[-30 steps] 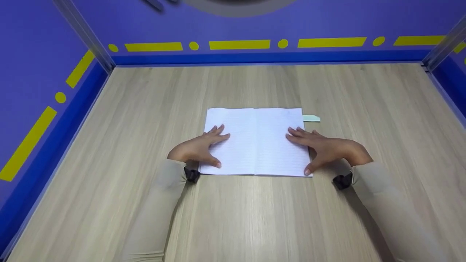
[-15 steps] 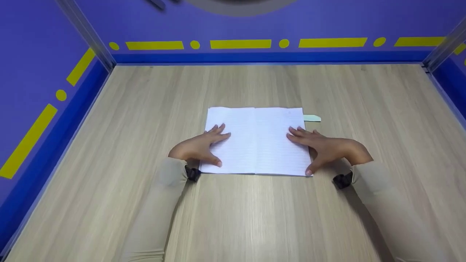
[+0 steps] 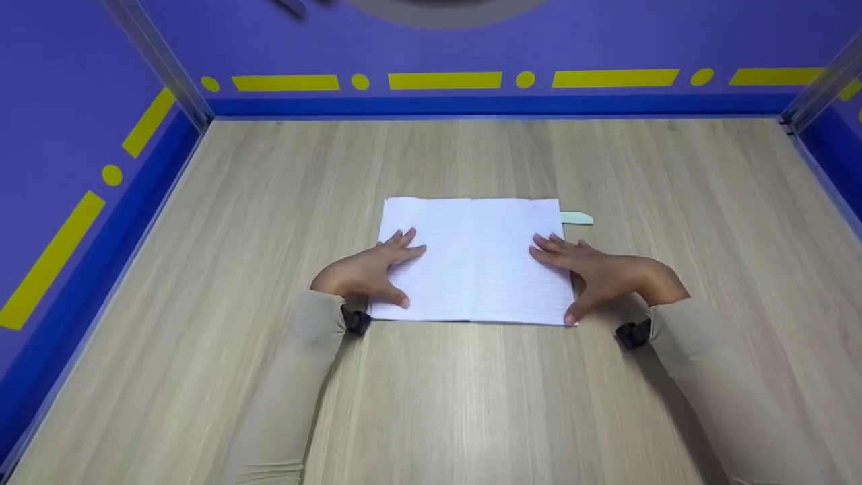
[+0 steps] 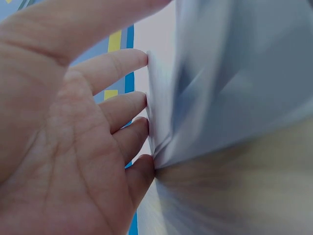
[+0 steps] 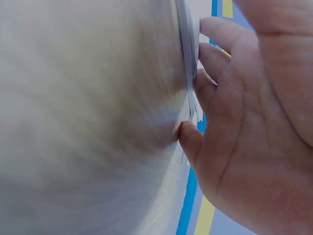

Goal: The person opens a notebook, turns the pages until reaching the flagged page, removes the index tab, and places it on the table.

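A lined notebook [image 3: 471, 269] lies spread flat at the middle of the table in the head view, its white pages facing up. My left hand [image 3: 370, 271] rests on the left page near its outer edge, fingers spread and thumb toward the lower corner. On the right page, the fingertips of my right hand [image 3: 596, 269] touch the outer edge, with the thumb at the lower right corner. Both wrist views show the palms arched, the left [image 4: 73, 142] and right hand [image 5: 244, 112] meeting the pages with their fingertips. A pale green tab [image 3: 577, 218] sticks out from the notebook's right side.
The wood-grain table [image 3: 431, 404] runs back to a blue-purple wall [image 3: 444, 54] with yellow markings. A similar side panel [image 3: 60, 168] borders the table on the left, and another stands at the right. A black wrist camera [image 3: 355, 320] sits on the left wrist.
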Tool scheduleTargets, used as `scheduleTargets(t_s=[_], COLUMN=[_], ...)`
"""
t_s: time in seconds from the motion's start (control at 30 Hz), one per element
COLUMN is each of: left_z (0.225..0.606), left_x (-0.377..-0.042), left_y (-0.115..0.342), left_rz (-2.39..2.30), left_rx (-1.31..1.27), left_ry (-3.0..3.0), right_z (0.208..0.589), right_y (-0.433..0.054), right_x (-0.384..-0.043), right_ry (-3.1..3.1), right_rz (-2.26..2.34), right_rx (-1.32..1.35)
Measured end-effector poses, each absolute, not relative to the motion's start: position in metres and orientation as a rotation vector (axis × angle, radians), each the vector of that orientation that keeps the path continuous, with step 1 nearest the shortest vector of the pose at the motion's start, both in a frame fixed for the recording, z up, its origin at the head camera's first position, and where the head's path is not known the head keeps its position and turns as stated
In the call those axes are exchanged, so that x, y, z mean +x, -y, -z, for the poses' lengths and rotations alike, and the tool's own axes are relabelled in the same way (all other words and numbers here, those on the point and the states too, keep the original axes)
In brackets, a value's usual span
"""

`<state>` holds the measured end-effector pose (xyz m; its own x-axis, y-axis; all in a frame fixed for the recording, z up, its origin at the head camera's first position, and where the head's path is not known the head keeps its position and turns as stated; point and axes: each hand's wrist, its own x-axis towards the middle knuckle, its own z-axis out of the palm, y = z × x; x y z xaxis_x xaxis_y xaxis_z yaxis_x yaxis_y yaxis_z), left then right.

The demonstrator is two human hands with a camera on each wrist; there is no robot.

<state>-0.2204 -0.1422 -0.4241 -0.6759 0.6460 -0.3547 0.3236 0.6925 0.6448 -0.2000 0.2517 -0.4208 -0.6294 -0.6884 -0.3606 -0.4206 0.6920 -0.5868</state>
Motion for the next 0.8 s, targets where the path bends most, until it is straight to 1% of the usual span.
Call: scheduleTargets(t_s=[0.27,0.8], left_z=[0.4249,0.4250], left_x=[-0.2207,-0.2211], left_y=[0.1432,0.1431], left_rz=[-0.744,-0.727], left_rx=[0.799,0.784], left_ry=[-2.323,-2.330], right_z=[0.4236,0.4224], right_y=[-0.2516,-0.2513], right_x=[-0.2012,-0.2004], right_ry=[-2.332,-2.367], right_rz=[0.624,0.628], right_rx=[-0.849,-0.814])
